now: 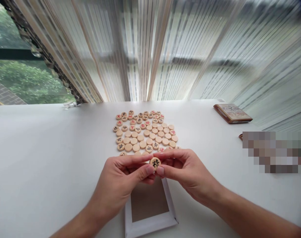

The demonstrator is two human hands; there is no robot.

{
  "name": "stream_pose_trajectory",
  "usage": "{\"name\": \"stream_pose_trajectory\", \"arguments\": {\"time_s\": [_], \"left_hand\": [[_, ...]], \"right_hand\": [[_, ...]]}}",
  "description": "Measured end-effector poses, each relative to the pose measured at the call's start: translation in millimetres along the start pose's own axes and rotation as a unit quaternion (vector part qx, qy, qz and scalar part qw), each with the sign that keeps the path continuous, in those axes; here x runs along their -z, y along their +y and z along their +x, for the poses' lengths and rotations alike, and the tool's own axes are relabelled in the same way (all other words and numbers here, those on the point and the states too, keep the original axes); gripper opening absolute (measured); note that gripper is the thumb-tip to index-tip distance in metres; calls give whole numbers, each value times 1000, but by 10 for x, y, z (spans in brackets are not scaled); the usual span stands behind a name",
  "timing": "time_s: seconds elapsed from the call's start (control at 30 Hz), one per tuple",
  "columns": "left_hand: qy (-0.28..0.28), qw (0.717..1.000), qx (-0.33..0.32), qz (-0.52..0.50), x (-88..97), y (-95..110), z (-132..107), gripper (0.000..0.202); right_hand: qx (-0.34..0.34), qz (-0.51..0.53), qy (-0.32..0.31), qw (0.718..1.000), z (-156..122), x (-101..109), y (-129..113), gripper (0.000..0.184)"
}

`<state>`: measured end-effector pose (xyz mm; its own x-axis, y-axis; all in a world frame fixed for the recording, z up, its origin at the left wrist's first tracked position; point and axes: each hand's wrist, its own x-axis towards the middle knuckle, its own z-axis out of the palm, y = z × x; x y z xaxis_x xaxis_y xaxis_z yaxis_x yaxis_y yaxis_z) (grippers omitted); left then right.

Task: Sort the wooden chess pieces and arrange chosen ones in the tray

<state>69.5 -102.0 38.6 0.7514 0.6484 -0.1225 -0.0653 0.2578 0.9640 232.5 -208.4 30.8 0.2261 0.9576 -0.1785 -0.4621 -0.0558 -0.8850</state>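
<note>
Held piece [155, 163]: because thumbs and forefingers press its edge from both sides, it stands tipped up above the far end of the shallow box [152, 226], its black character turned to view.
Left hand [123, 175]: pinches the held piece, other fingers curled behind, probably as support.
Right hand [182, 172]: mirrors that pinch, so the grip looks steady.
Loose pieces [142, 144]: lie flat beyond the shallow box, apparently unstacked so each top shows; some bear red or black characters, others plain, pale, wood-like faces.
Shallow box: rectangular, white-rimmed, with a smooth brown base, on the white tabletop [53, 158].
Patterned box [233, 113]: flat, brown-edged, beyond and well right of the shallow box.
Striped curtain [140, 49]: sheer, thread-like bands, beyond the shallow box.
</note>
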Motion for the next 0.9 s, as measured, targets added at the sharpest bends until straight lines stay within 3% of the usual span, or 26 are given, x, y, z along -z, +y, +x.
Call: {"name": "stream_pose_trajectory", "arguments": {"time_s": [0.2,0.5,0.73,0.9], "left_hand": [[31,999,27,-11,-56,29,-67,20],[-19,1000,-4,2,-113,6,-141,20],[-14,999,-7,-29,-111,-29,-107,17],[-8,999,-7,-40,-104,-23,-117,17]], "right_hand": [[-2,11,6,1000,-9,-31,-20,32],[10,30,26,999,-17,-45,-31,27],[11,37,23,999,-26,-80,-42,27],[40,4,-6,999,-43,-76,-45,18]]}}
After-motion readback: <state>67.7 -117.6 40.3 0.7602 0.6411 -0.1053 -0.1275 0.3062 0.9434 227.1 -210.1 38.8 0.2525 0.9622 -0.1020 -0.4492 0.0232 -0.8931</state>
